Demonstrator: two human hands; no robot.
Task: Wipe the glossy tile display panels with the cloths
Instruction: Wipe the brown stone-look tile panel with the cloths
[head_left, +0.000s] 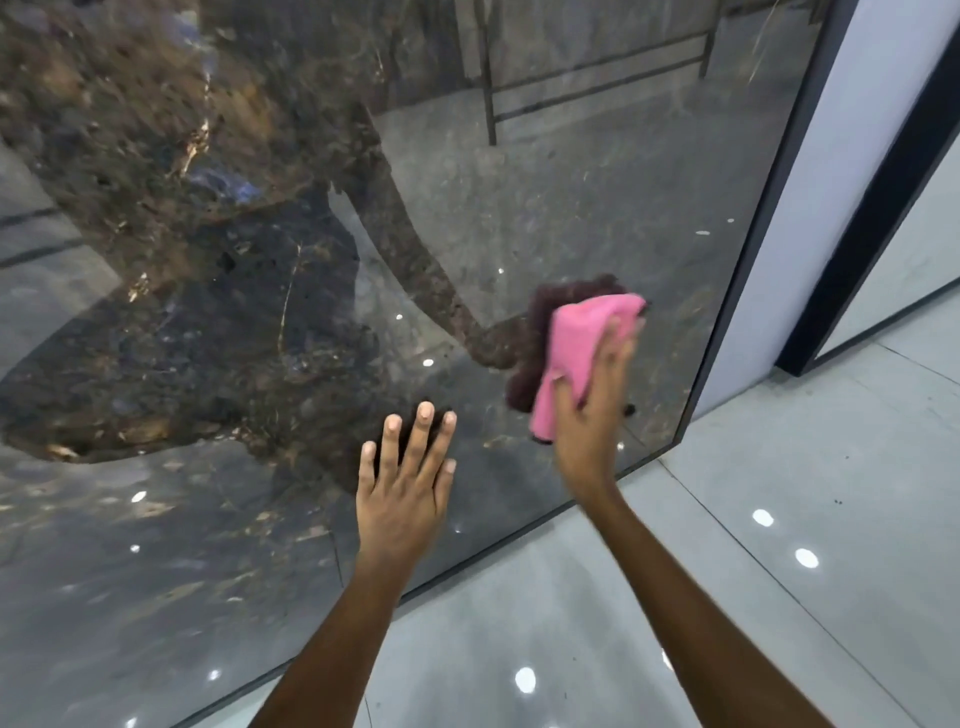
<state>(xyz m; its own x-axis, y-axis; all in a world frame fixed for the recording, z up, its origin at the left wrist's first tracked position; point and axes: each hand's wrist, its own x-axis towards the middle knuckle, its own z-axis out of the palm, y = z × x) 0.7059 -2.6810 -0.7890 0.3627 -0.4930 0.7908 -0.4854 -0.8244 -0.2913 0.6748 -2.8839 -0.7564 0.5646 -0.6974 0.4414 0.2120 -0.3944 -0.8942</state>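
A large glossy dark marble-patterned tile panel (260, 312) stands upright and fills most of the view, mirroring my arms and the room. My right hand (597, 410) presses a crumpled pink cloth (576, 353) flat against the panel near its lower right corner, fingers straight over the cloth. My left hand (405, 483) rests flat on the panel with spread, straight fingers, just left of the cloth, and holds nothing.
The panel has a thin black frame edge (748, 260) on its right side. Beside it stand a white panel (841, 182) and another black-framed panel (872, 234). Glossy grey floor tiles (727, 571) with light reflections lie below.
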